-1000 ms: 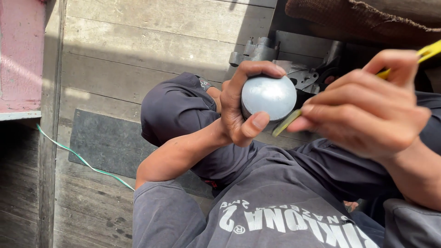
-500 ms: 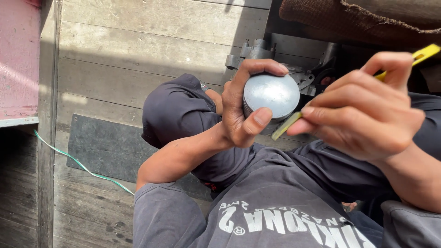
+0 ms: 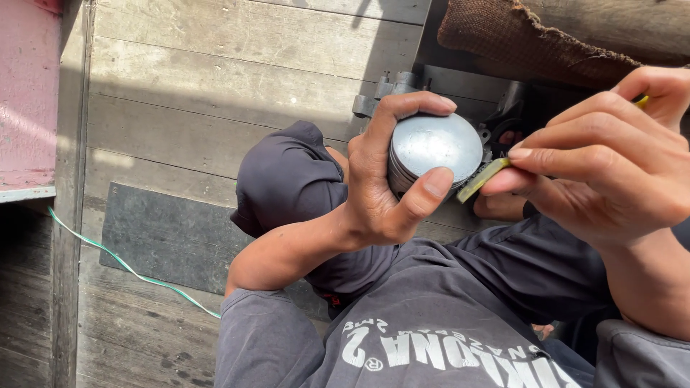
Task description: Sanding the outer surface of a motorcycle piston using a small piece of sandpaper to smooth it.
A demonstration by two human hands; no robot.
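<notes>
My left hand (image 3: 388,179) grips a round grey metal piston (image 3: 435,147) by its grooved side, its flat crown facing up at me, thumb and forefinger wrapped around it. My right hand (image 3: 604,165) pinches a thin yellow-green tool (image 3: 483,179), and the tool's tip touches the piston's lower right edge. The far end of the tool shows yellow past my fingers at the upper right. Both hands are held above my lap, over my dark grey shirt (image 3: 431,330) and raised knee (image 3: 287,179).
I sit on a worn wooden plank floor (image 3: 215,79) with a dark mat (image 3: 165,237) and a green cord (image 3: 129,269) at the left. A pink panel (image 3: 29,86) stands far left. Metal parts (image 3: 392,86) and brown sacking (image 3: 517,36) lie beyond the piston.
The piston has tilted so its flat crown shows more fully, and both hands have drifted slightly right. The tool's tip stays at the piston's edge.
</notes>
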